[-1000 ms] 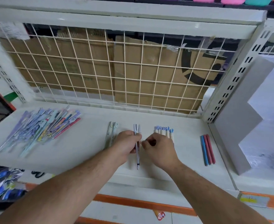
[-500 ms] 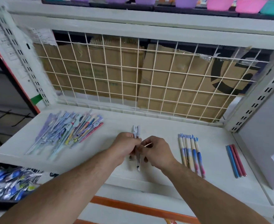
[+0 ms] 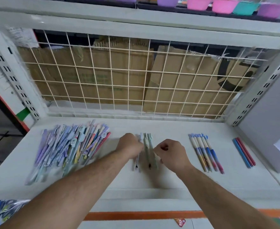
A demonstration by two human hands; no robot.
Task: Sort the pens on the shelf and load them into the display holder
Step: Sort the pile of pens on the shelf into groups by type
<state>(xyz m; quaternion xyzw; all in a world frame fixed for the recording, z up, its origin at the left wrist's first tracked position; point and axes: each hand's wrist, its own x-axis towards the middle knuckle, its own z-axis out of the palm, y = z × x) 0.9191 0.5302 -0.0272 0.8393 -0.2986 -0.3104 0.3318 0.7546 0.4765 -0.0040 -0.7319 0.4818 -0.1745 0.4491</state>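
Both hands are over the middle of the white shelf [image 3: 169, 182], forearms reaching in from the bottom edge. The left hand [image 3: 130, 146] has its fingers clenched round a few white pens [image 3: 136, 162]. Their caps stick out above the knuckles and their tips point back toward the shelf's front edge. Just to the right lie two or three green pens [image 3: 146, 146], roughly parallel to the white ones. The right hand [image 3: 170, 154] is beside them, its knuckles touching or almost touching their right side. Its fingers are curled into a loose fist (whether they pinch a pen or nothing at all I cannot tell, the spot being blurred).

The sorted and unsorted pens are all flat on the shelf. A big mixed pile [image 3: 69, 151] of purple, blue and pink pens fans out at the left, near the left hand but apart from it. Right of the right hand is a neat row of gradient pens [image 3: 205, 152], cream at the top and blue and pink lower down. Farther right, well apart, are three thin pens [image 3: 243, 152], two blue and one red, side by side.

Behind the shelf stands a wire grid [image 3: 129, 83] with cardboard [image 3: 102, 71] behind it. Pink, purple and teal tubs [image 3: 200, 3] sit on the shelf above.
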